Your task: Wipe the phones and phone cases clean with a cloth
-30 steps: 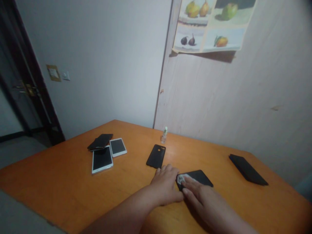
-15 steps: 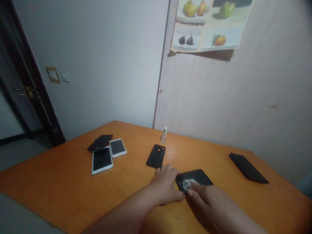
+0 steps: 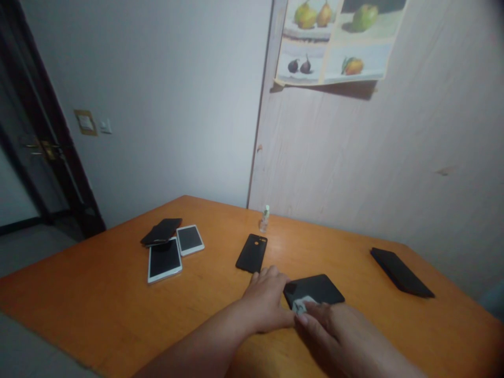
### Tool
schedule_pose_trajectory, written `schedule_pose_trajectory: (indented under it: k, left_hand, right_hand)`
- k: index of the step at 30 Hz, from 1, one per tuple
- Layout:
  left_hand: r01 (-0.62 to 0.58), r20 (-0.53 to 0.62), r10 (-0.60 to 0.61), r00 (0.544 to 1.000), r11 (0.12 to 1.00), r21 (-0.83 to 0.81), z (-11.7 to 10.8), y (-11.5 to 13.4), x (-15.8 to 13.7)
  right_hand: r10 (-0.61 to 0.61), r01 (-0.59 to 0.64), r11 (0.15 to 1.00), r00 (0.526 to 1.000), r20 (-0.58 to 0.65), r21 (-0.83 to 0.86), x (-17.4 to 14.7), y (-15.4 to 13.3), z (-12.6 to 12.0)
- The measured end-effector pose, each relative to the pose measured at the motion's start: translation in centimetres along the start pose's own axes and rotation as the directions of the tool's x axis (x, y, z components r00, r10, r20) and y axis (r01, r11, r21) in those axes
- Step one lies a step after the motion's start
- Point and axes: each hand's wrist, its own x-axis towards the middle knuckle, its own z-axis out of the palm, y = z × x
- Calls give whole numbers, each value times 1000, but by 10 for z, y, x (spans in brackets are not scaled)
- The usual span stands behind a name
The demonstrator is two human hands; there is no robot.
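Two white-framed tablets lie left of the left hand, phone case just past its fingertips. That hand's open, braced against the black tablet between both hands, probably so it can't slide while the right hand presses a gripped tissue wad near its corner.

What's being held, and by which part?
Right grip: crumpled whitish wipe, by its right side. Left grip: spans the left edge of the flat black item; whether it's actually holding can't be told.
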Motion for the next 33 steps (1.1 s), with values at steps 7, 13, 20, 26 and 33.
schedule_pose_trajectory:
  k: [7,13,20,26,33]
  left_hand:
    - [-12,9,12,1000,1000,7,0,0,1]
    - [-4,13,4,1000,1000,5,-1,1,0]
    - [-21,11,20,1000,999,47,0,1,1]
    - [-19,4,19,1000,999,42,1,3,0]
    - [-30,26,30,999,999,21,-3,6,-1]
  right_hand:
    - [-4,4,1000,996,-85,3,11,-3,11]
    - [-46,49,996,998,-53,68,5,-2,5]
    - [-187,193,979,978,-95,60,15,-8,16]
    - [-116,116,991,993,-7,67,8,-5,4]
    - [-149,152,987,986,-72,48,17,-2,11]
